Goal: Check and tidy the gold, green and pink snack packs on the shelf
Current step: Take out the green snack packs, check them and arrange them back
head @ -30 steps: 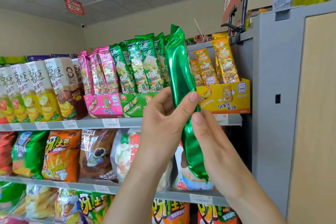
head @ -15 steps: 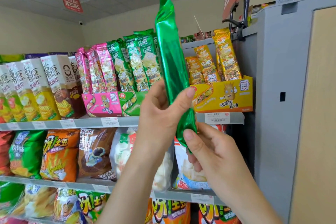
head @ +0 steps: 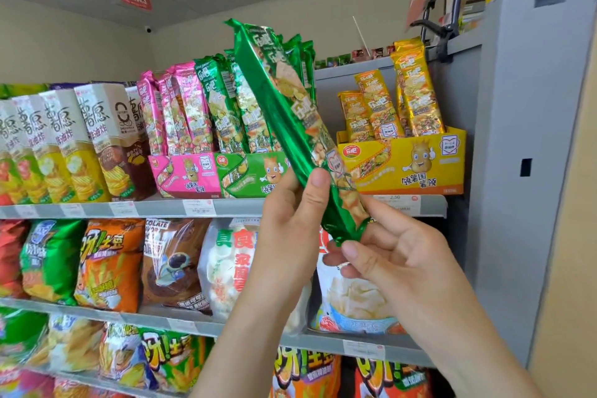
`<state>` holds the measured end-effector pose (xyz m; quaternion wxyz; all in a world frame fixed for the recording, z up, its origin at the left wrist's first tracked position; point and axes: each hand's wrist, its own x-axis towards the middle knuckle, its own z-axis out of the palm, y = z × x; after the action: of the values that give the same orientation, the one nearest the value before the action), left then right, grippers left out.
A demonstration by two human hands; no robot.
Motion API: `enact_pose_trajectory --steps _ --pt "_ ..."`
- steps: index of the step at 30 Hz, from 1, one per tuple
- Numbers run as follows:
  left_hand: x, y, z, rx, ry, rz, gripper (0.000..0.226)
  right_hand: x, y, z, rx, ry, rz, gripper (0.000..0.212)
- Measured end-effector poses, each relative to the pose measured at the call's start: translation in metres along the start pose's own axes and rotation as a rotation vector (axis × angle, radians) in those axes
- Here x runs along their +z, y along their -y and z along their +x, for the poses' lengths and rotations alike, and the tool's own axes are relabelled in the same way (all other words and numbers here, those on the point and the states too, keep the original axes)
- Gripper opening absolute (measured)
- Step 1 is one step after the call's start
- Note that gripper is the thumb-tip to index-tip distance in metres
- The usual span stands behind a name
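Behind the fingers of the left hand (head: 290, 223), green packs (head: 223, 107) stand tight; the held pack (head: 284, 113) leans across them. Above the fingers of the right hand (head: 400, 262), an open gap separates green packs from gold packs (head: 416, 97). Farther right, the grey cabinet wall (head: 523, 139) blocks passage. Below, snack bags (head: 352, 294) fill the lower shelf (head: 323, 342).

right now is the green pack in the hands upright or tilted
Tilted. The green pack leans with its top to the left; the left hand grips its lower part, the right hand pinches its bottom end.
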<state>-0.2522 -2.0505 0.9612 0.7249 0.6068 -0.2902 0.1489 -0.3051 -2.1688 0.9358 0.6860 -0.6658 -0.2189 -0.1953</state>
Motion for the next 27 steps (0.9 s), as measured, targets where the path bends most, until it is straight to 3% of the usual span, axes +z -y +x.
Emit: enact_pose_trajectory --steps 3,6,8,11,17,20,27 --pt "0.002 0.001 0.001 -0.055 -0.066 -0.084 0.050 0.000 -0.003 -0.001 -0.064 -0.054 -0.200 0.042" --pt "0.005 0.004 0.001 -0.123 -0.098 -0.091 0.042 0.000 -0.003 0.000 -0.183 -0.209 -0.507 0.031" --pt "0.007 0.006 -0.001 -0.163 -0.098 -0.102 0.040 -0.002 -0.003 0.002 -0.236 -0.278 -0.585 0.027" --pt "0.009 0.006 -0.001 -0.209 -0.088 -0.144 0.037 -0.002 -0.003 0.002 -0.298 -0.323 -0.615 0.022" --pt "0.010 0.003 -0.006 -0.251 -0.058 -0.257 0.060 -0.005 -0.001 0.002 -0.387 -0.345 -0.732 0.029" --pt "0.012 0.004 -0.006 -0.268 -0.048 -0.348 0.069 -0.007 -0.005 0.003 -0.411 -0.385 -0.776 0.021" --pt "0.016 0.010 -0.015 -0.214 0.000 -0.573 0.044 -0.009 -0.013 0.006 -0.429 -0.405 -0.774 0.020"
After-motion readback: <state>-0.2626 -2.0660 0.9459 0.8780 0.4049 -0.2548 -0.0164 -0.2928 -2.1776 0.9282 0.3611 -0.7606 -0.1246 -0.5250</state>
